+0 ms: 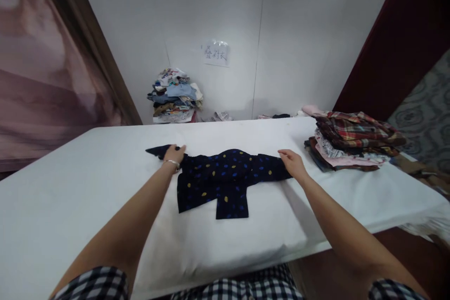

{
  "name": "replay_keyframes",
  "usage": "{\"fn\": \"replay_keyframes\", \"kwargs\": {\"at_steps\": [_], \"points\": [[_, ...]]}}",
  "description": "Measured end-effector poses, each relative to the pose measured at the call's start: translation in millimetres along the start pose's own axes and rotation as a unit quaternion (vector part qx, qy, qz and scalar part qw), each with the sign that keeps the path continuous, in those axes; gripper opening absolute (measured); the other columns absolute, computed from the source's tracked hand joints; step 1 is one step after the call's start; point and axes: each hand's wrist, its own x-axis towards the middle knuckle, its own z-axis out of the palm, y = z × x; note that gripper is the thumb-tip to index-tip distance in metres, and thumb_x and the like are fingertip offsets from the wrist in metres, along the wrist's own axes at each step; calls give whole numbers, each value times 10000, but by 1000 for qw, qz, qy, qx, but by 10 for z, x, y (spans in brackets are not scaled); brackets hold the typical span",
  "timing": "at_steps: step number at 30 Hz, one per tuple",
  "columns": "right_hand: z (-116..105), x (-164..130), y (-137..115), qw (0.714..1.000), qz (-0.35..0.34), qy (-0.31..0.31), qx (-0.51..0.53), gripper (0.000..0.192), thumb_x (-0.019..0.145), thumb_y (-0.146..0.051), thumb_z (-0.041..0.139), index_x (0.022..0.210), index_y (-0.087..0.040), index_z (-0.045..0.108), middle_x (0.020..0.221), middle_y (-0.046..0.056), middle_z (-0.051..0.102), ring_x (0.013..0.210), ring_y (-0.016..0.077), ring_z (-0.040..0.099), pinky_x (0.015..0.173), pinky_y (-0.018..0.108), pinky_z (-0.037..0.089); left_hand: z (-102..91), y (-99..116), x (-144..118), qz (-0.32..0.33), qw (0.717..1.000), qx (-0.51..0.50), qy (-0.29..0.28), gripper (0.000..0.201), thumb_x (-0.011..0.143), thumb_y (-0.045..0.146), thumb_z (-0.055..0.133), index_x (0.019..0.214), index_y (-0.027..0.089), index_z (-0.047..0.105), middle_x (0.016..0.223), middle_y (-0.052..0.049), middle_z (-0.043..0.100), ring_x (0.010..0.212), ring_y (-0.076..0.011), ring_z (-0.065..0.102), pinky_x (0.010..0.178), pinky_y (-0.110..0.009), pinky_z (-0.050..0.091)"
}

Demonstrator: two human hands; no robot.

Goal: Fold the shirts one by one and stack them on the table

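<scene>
A dark navy shirt (225, 168) with small blue and yellow leaf shapes lies partly folded on the white-covered table (246, 243). One flap of it points toward me, and its two ends stretch out left and right. My left hand (175, 153), with a bracelet at the wrist, is closed on the cloth near the left end, and a dark tip sticks out beyond it. At the right end, my right hand (292, 163) pinches the edge of the shirt. The fingertips of both hands are partly hidden by the cloth.
A stack of folded clothes (355, 143), a plaid one on top, sits on the table's right side. Beyond the far edge rises a heap of mixed clothes (176, 96). A paper sign (216, 53) hangs on the white wall. A pinkish curtain (45, 75) hangs at left.
</scene>
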Motion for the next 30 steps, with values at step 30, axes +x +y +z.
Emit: {"fn": "replay_keyframes", "kwargs": {"at_steps": [30], "points": [[-530,-817,187,987,128,-17,99,372,625,-364,651,956,-208,720,1001,74,724,845,223,656,783,378,523,-7,49,-842,180,981,-29,60,303,845,310,451,1047,204,651,1075,-69,687,1018,-230,612,952,-354,444]]}}
